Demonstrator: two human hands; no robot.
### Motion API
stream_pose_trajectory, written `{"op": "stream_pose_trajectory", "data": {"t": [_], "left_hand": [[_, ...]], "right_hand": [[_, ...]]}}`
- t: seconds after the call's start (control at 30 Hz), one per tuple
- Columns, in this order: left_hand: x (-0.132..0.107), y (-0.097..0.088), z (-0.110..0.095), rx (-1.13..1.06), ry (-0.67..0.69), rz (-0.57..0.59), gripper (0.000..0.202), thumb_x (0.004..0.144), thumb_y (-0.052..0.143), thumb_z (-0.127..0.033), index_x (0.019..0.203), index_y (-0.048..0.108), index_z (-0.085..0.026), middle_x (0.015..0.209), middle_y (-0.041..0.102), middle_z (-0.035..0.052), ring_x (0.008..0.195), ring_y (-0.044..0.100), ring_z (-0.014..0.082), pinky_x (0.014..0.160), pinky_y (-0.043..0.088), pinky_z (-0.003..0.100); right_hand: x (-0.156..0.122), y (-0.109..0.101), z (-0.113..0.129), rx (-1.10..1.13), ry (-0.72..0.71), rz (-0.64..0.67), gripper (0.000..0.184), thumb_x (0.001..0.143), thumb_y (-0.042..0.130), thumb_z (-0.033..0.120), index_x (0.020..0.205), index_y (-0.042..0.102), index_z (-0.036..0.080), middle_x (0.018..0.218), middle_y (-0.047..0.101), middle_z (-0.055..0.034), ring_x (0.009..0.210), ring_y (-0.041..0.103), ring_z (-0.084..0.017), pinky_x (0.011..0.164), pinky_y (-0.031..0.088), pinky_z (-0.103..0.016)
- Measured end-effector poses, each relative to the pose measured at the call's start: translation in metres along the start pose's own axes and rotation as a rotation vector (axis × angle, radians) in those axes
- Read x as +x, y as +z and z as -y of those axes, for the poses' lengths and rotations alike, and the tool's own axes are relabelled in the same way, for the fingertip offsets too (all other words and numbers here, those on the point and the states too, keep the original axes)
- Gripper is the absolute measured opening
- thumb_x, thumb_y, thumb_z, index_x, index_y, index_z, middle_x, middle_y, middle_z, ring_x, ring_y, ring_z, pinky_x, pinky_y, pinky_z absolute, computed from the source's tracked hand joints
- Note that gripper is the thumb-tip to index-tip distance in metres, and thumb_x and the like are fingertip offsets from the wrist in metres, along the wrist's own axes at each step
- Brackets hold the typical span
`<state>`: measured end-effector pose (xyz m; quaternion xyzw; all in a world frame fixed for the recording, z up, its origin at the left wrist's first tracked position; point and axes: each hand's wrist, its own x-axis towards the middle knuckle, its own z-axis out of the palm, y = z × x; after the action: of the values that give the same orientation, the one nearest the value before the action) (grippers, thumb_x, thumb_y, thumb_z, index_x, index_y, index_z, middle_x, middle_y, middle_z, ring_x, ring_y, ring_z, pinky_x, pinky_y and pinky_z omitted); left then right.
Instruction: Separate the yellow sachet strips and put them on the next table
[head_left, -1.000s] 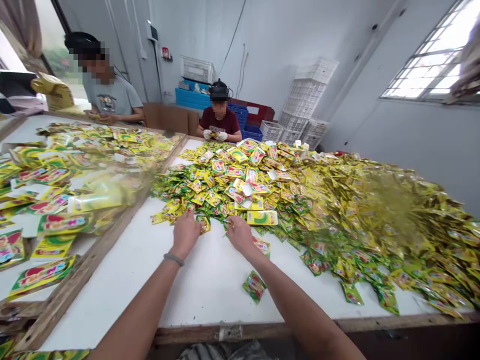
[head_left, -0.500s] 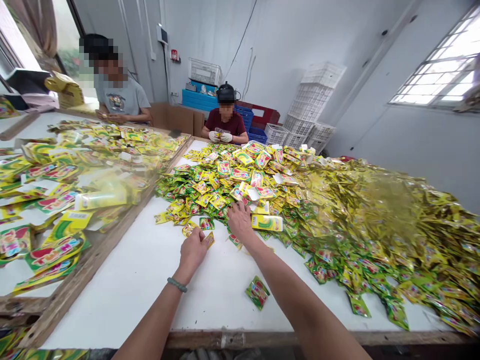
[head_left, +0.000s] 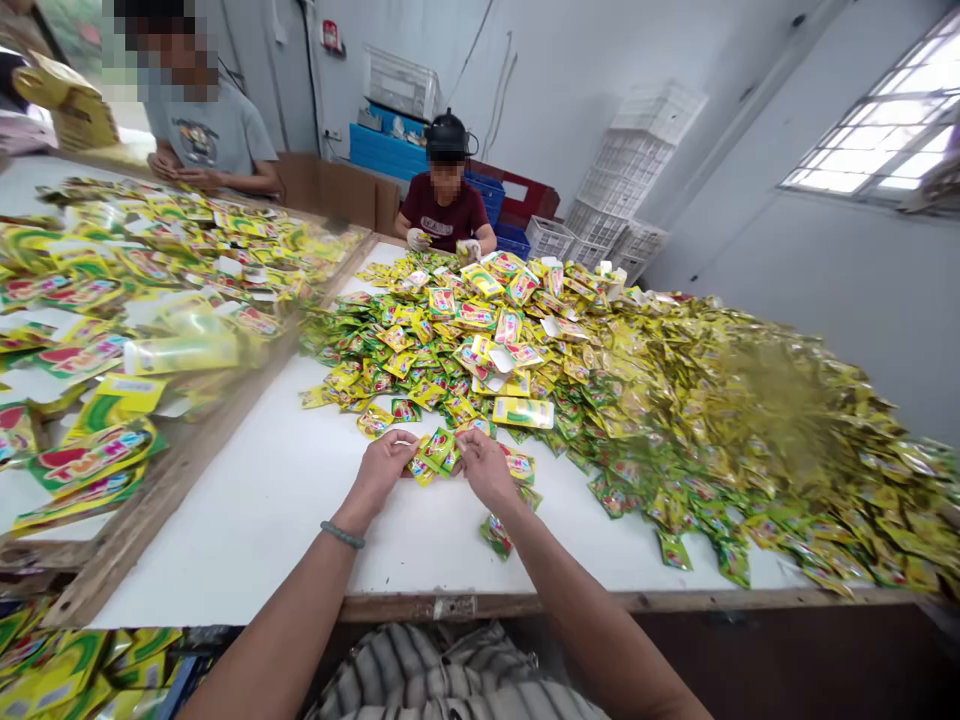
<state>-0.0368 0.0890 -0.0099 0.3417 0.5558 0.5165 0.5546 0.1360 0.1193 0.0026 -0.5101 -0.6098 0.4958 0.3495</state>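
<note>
My left hand (head_left: 382, 468) and my right hand (head_left: 485, 468) meet over the white table (head_left: 300, 480), both closed around a small bunch of green and yellow sachets (head_left: 435, 452) held between them. Just beyond my hands lies the near edge of a big heap of the same sachets (head_left: 570, 370), with a larger yellow packet (head_left: 523, 411) on it. One loose sachet (head_left: 496, 533) rests under my right wrist. A grey band circles my left wrist.
The heap spreads to the table's right edge. On the left a wooden-framed table (head_left: 172, 470) carries larger packets (head_left: 90, 340). Two people sit at the far side, one in a maroon shirt (head_left: 445, 215), one in grey (head_left: 199, 130). White crates (head_left: 630, 170) stack by the wall.
My right hand came back from the heap and joined the left, and both now hold a bunch of sachets. The camera has tipped down, showing my lap.
</note>
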Motion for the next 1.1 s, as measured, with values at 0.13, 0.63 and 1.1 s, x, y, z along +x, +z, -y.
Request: {"op": "stream_pose_trajectory", "data": {"t": [0.13,0.63,1.1], "left_hand": [[-0.005,0.009,0.0,-0.041,-0.079,0.079,0.049,0.051,0.078,-0.05,0.081,0.059,-0.016,0.06,0.064,-0.002,0.056,0.059,0.0131,0.054,0.047,0.024],[-0.016,0.028,0.003,0.078,-0.153,0.438,0.04,0.065,0.073,-0.048,0.084,0.061,-0.015,0.069,0.065,-0.0003,0.062,0.056,0.0109,0.058,0.042,0.022],[-0.031,0.082,0.012,0.653,0.088,0.37,0.039,0.074,0.063,-0.054,0.088,0.055,-0.019,0.075,0.066,0.0033,0.071,0.063,0.0206,0.067,0.046,0.032]], "right_hand": [[-0.017,-0.007,-0.005,0.064,0.07,-0.043,0.017,0.082,0.049,0.038,0.079,0.05,0.022,0.058,0.055,0.003,0.051,0.055,-0.014,0.05,0.037,-0.024],[-0.041,-0.036,0.001,-0.547,-0.224,0.061,0.017,0.082,0.048,0.014,0.077,0.062,0.02,0.063,0.058,0.0015,0.059,0.048,-0.012,0.059,0.034,-0.023],[-0.1,-0.084,-0.036,-0.002,0.13,-0.328,0.029,0.066,0.07,0.038,0.085,0.055,0.02,0.071,0.061,0.0023,0.063,0.054,-0.014,0.058,0.045,-0.026]]}}
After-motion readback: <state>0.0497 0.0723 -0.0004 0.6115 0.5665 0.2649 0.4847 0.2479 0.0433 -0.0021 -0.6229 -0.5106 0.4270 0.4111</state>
